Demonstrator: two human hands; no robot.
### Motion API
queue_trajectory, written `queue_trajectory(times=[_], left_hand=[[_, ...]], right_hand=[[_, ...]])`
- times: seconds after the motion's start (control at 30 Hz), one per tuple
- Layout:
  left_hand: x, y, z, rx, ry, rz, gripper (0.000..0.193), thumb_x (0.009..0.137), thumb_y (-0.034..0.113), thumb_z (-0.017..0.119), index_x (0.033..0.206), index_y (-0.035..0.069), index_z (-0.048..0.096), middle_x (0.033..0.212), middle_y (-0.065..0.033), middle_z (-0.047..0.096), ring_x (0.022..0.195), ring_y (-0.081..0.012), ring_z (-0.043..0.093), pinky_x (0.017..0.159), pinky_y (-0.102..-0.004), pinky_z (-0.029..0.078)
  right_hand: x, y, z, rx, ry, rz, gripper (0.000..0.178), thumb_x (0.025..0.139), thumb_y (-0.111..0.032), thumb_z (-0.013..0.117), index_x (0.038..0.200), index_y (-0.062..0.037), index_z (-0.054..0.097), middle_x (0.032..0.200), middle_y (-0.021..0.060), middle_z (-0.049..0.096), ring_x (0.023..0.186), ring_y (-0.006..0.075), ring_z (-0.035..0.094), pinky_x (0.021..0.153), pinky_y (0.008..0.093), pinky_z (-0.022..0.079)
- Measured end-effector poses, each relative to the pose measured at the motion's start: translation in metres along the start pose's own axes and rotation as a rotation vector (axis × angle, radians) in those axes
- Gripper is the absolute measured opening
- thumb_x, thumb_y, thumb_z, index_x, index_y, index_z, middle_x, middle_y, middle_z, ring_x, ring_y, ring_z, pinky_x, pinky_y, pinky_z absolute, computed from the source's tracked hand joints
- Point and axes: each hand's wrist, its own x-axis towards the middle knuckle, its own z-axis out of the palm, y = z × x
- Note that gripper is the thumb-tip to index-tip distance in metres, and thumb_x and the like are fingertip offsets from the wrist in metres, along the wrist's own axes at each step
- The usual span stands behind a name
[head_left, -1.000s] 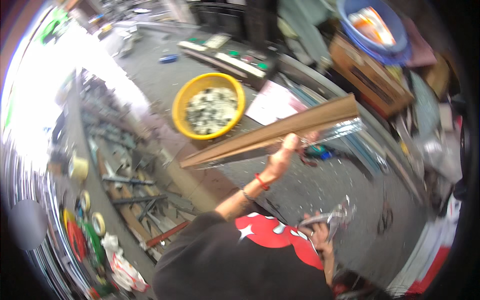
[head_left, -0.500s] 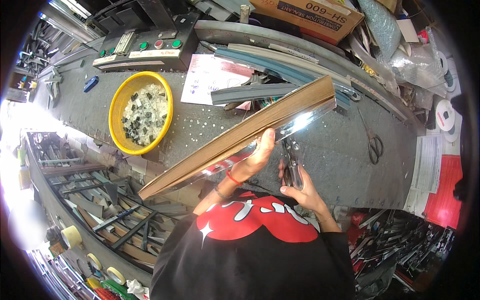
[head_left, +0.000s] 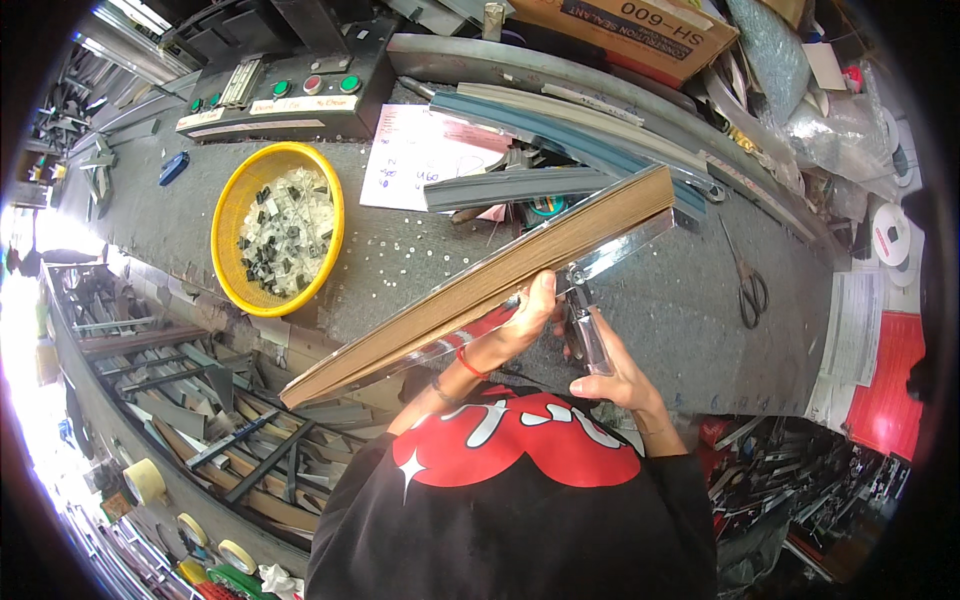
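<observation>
A long brown pleated stack (head_left: 490, 278), edged with a clear plastic strip (head_left: 632, 246), slants across the front of me from low left to upper right. My left hand (head_left: 522, 325) grips it from below, thumb pressed against its near side. My right hand (head_left: 618, 378) is closed around the handles of a plier-like metal hand tool (head_left: 590, 340). The tool's head meets the clear strip just right of my left thumb. Its jaws are partly hidden, so I cannot tell how far they bite.
A yellow basket (head_left: 222, 255) of small clear and black pieces stands left on the grey bench (head_left: 700, 340). Written paper (head_left: 395, 160), grey and blue profiles (head_left: 510, 190) lie behind the stack. Scissors (head_left: 750, 295) rest right. A control box (head_left: 290, 115) stands at the back.
The tool has moved up and its head now reaches the clear strip near my left thumb. The pleated stack has shifted slightly down and right.
</observation>
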Motion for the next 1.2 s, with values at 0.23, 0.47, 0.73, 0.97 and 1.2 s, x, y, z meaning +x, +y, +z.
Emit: queue_trajectory(times=[0.23,0.47,0.73,0.97,1.2], left_hand=[[-0.002,0.001,0.0,-0.016,0.029,0.073,0.025,0.097,0.032,0.042,0.092,0.008,0.045,0.071,-0.0012,0.044,0.063,-0.0099,0.045,0.057,-0.0254,0.042],[0.0,-0.017,-0.01,-0.066,0.083,0.133,0.023,0.096,0.029,0.044,0.102,0.007,0.049,0.074,0.0001,0.046,0.067,-0.0091,0.045,0.059,-0.0258,0.039],[0.018,-0.044,-0.039,0.848,0.077,0.583,0.029,0.093,0.024,0.048,0.113,0.005,0.05,0.095,-0.0051,0.055,0.079,-0.0149,0.055,0.07,-0.0281,0.046],[0.009,-0.012,-0.042,0.5,0.094,0.219,0.037,0.096,0.027,0.043,0.124,0.003,0.043,0.102,-0.0057,0.056,0.081,-0.0144,0.054,0.075,-0.0271,0.045],[0.017,-0.022,-0.029,0.184,0.025,-0.032,0.039,0.097,0.036,0.042,0.11,0.001,0.056,0.091,-0.003,0.054,0.078,-0.012,0.051,0.074,-0.0285,0.044]], right_hand=[[0.006,-0.005,0.006,-0.07,0.008,-0.03,0.094,0.067,-0.019,0.067,0.143,0.0031,0.014,0.136,0.0156,0.031,0.118,0.0252,0.04,0.101,0.0358,0.031],[0.018,0.007,0.01,-0.177,0.192,0.059,0.074,0.066,0.001,0.058,0.135,0.0038,0.033,0.114,0.0137,0.054,0.1,0.0186,0.053,0.087,0.0289,0.042],[0.041,0.041,0.005,-0.362,0.339,-0.07,0.02,0.074,0.001,0.053,0.094,0.0035,0.056,0.076,0.008,0.06,0.068,0.0137,0.059,0.065,0.0284,0.047],[0.007,0.023,-0.015,-0.257,0.101,0.213,0.038,0.069,0.001,0.055,0.107,0.0015,0.055,0.094,0.0096,0.058,0.088,0.017,0.057,0.081,0.0303,0.046],[-0.056,0.009,-0.006,0.331,0.139,0.133,0.058,0.067,0.005,0.055,0.124,0.0042,0.045,0.122,0.0168,0.05,0.113,0.0257,0.051,0.095,0.0373,0.043]])
